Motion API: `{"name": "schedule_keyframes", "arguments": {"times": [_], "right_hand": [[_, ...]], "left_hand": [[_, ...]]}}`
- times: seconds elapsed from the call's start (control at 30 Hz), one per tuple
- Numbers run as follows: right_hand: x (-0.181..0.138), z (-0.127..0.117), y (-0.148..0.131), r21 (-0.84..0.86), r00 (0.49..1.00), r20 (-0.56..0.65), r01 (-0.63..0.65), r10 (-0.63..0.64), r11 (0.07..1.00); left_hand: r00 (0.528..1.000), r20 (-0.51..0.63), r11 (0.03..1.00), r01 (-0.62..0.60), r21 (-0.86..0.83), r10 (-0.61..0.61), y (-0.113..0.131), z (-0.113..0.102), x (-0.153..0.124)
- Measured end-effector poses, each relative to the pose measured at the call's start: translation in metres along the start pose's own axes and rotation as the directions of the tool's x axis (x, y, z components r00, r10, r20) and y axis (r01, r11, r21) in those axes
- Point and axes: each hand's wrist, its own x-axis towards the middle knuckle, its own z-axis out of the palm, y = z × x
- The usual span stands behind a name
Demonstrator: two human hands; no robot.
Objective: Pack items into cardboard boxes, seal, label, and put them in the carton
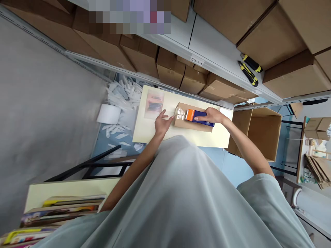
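A long brown cardboard box (192, 127) lies on the pale yellow table (141, 131). Shiny clear tape (180, 114) covers its left end. My right hand (212, 115) grips a dark blue and orange tape dispenser (190, 114), held over the top of the box with its toothed orange end pointing left. At the box's left end is my left hand (162, 123), fingers spread and holding nothing. Its thumb is close to the taped end; I cannot tell whether they touch.
Shelves (178, 36) filled with cardboard boxes stand beyond the table, with two utility knives (248, 73) on one. A large open carton (263, 132) is at the right. White paper scraps (126, 89) and a white roll (109, 114) lie left. Magazines (64, 213) sit at lower left.
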Motion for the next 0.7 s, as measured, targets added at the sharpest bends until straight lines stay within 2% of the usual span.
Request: {"name": "schedule_keyframes", "arguments": {"times": [0.1, 0.17, 0.23, 0.3, 0.43, 0.6, 0.7], "right_hand": [[0.0, 0.002, 0.0, 0.007, 1.0, -0.006, -0.006, 0.006, 1.0], [0.001, 0.005, 0.001, -0.007, 1.0, -0.013, -0.009, 0.009, 1.0], [0.002, 0.007, 0.001, -0.021, 1.0, -0.016, -0.022, 0.021, 1.0], [0.003, 0.01, 0.002, -0.028, 0.999, -0.017, -0.033, 0.033, 0.999], [0.004, 0.014, 0.006, -0.03, 0.999, -0.03, -0.027, 0.026, 0.999], [-0.001, 0.006, 0.014, -0.012, 1.0, -0.007, 0.023, -0.024, 1.0], [-0.011, -0.004, 0.032, 0.003, 0.998, 0.033, 0.057, -0.057, 0.998]], "left_hand": [[0.965, 0.05, 0.964, -0.26, 0.059, 0.257, 0.014, 0.0, -0.017], [0.932, 0.114, 0.92, -0.359, 0.156, 0.344, 0.025, 0.007, -0.027], [0.93, 0.152, 0.896, -0.364, 0.253, 0.335, 0.033, 0.019, -0.033], [0.948, 0.134, 0.905, -0.316, 0.285, 0.288, 0.036, 0.031, -0.036], [0.966, 0.067, 0.946, -0.259, 0.193, 0.251, 0.032, 0.045, -0.034], [0.958, 0.055, 0.948, -0.286, 0.14, 0.281, 0.022, 0.051, -0.029], [0.951, 0.019, 0.938, -0.308, 0.161, 0.309, 0.016, 0.053, -0.025]]}}
